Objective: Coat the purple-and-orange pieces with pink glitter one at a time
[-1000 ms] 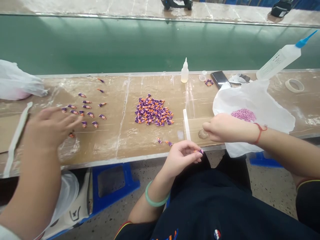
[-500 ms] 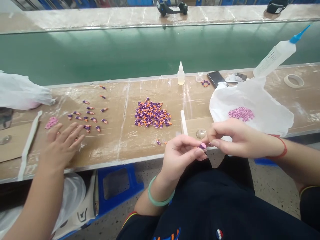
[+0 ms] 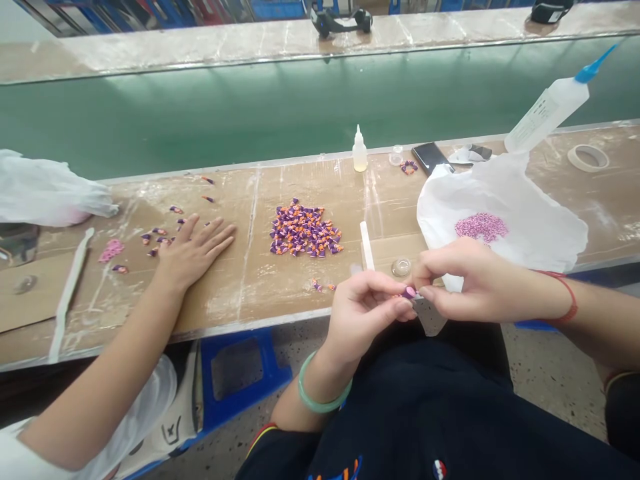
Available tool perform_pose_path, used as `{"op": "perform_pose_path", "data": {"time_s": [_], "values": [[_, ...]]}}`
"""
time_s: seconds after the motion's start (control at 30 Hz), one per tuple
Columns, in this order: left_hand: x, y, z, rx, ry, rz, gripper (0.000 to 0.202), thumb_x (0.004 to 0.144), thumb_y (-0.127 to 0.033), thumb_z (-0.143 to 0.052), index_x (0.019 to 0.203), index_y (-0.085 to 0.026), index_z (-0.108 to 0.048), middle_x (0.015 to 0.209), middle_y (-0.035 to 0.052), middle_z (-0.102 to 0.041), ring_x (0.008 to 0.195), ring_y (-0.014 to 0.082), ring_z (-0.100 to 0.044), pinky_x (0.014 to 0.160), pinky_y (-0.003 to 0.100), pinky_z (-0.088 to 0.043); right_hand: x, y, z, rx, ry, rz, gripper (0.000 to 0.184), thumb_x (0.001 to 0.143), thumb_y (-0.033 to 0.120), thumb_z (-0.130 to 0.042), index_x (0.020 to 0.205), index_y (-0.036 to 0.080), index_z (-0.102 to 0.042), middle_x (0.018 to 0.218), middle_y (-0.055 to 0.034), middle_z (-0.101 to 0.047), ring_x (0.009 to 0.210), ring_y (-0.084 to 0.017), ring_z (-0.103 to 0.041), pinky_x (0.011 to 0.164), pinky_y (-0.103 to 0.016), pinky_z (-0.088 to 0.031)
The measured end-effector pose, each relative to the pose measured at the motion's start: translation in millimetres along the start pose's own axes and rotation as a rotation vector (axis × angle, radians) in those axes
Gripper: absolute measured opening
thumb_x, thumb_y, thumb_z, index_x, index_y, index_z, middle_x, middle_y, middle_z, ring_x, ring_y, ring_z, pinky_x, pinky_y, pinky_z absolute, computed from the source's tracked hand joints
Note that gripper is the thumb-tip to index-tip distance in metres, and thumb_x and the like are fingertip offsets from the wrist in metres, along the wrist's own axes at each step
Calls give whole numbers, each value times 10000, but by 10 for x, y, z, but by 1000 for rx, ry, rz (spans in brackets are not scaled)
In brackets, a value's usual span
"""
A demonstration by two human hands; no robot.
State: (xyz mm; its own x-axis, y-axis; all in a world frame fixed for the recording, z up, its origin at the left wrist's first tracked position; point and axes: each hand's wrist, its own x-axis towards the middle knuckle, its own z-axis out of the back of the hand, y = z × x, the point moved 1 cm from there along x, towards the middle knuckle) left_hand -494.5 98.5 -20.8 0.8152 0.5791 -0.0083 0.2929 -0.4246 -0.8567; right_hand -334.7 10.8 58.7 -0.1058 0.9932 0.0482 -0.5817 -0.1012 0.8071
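Observation:
My left hand (image 3: 364,312), with a green bangle at the wrist, pinches a small purple figure with a pink face (image 3: 411,292) between thumb and fingertips. Close beside it, my right hand (image 3: 467,283) has its thumb and forefinger pressed together. What lies between those fingertips is too small to make out. Both hands are over the table's near edge. Behind them sit a round clear dish (image 3: 401,267) and a white strip (image 3: 367,245). Farther off lies a heap of purple and orange figures (image 3: 305,230).
A co-worker's hand (image 3: 195,252) lies spread over scattered figures at left. White paper (image 3: 545,223) holds pink bits (image 3: 481,227) at right. Behind are a small dropper bottle (image 3: 359,157), a phone (image 3: 433,159), a large bottle (image 3: 547,115) and a tape roll (image 3: 589,158).
The co-worker's hand has moved right, from near the pink pieces onto the scattered figures. My hands keep almost the same place, and the figure in my left fingers has turned slightly.

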Motion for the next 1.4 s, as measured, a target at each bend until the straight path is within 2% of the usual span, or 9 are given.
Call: {"op": "perform_pose_path", "data": {"time_s": [0.33,0.57,0.77,1.2,1.4], "values": [[-12,37,-31,-1,-48,17,253,675,-330,-905,751,-157,-736,694,36,-768,509,141,-704,501,216,-614,2,82,-1,-167,5,22,124,862,139,-576,763,158,-647,633,23,-676,536,-72,-567,502,-199,-364],[-7,56,-53,-90,-70,25,196,677,-266,-906,747,-167,-752,666,11,-767,495,115,-697,490,168,-599,-6,99,-25,-245,-32,47,144,853,114,-542,727,169,-584,595,37,-638,498,-62,-529,490,-179,-345],[-11,47,-45,-116,-36,31,136,711,-232,-886,769,-187,-770,657,-7,-765,521,99,-711,518,137,-596,-6,116,-32,-273,-46,69,160,861,116,-526,714,167,-560,593,37,-639,492,-56,-523,486,-174,-333],[-5,74,-53,-100,-74,69,195,672,-272,-910,736,-175,-754,640,-1,-756,505,103,-698,507,152,-591,-8,76,-48,-313,-59,100,164,871,105,-501,727,155,-563,605,33,-645,488,-51,-530,475,-177,-319],[10,82,-39,-98,-85,81,203,671,-279,-911,731,-176,-747,636,-7,-752,505,95,-694,509,142,-581,0,11,-104,-354,-110,126,209,872,125,-479,678,190,-438,563,39,-589,456,-63,-449,463,-202,-271]]}}
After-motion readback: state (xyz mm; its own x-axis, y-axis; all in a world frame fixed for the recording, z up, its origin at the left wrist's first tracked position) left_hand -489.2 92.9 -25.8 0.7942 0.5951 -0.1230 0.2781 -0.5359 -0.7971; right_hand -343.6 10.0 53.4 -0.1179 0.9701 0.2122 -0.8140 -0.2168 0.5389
